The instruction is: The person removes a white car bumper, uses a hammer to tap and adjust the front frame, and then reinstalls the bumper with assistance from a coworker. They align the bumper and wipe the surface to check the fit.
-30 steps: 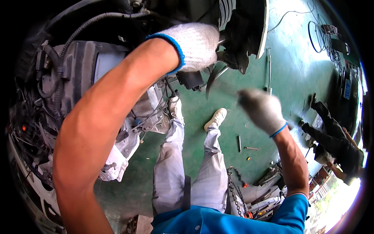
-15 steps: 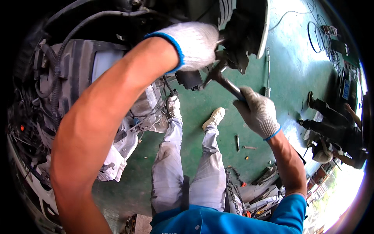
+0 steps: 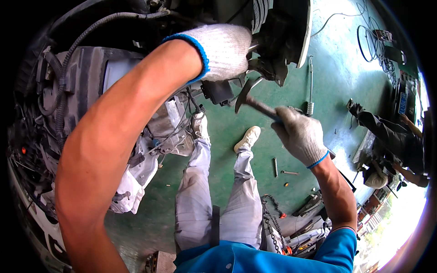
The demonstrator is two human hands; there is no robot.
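My right hand (image 3: 300, 136), in a white knit glove with a blue cuff, grips the handle of a hammer (image 3: 261, 107). The hammer's head points up and left, just below a dark car part (image 3: 273, 50) with a pale edge. Beside that part, my left hand (image 3: 226, 52), gloved the same way, is closed with its back toward me. A short metal end shows past its knuckles, but the fingers and whatever they hold are hidden. A small black box (image 3: 219, 92) with wires hangs below my left hand.
An engine bay with a ribbed hose (image 3: 61, 104) fills the left side. On the green floor lie a long metal bar (image 3: 311, 82), a wrench (image 3: 289, 172) and a chain (image 3: 273, 220). At far right a person (image 3: 387, 141) in dark clothes is low down among tools.
The hammer head has come slightly down and left, away from the dark car part. My left hand stays beside that part. The person at right has shifted their legs.
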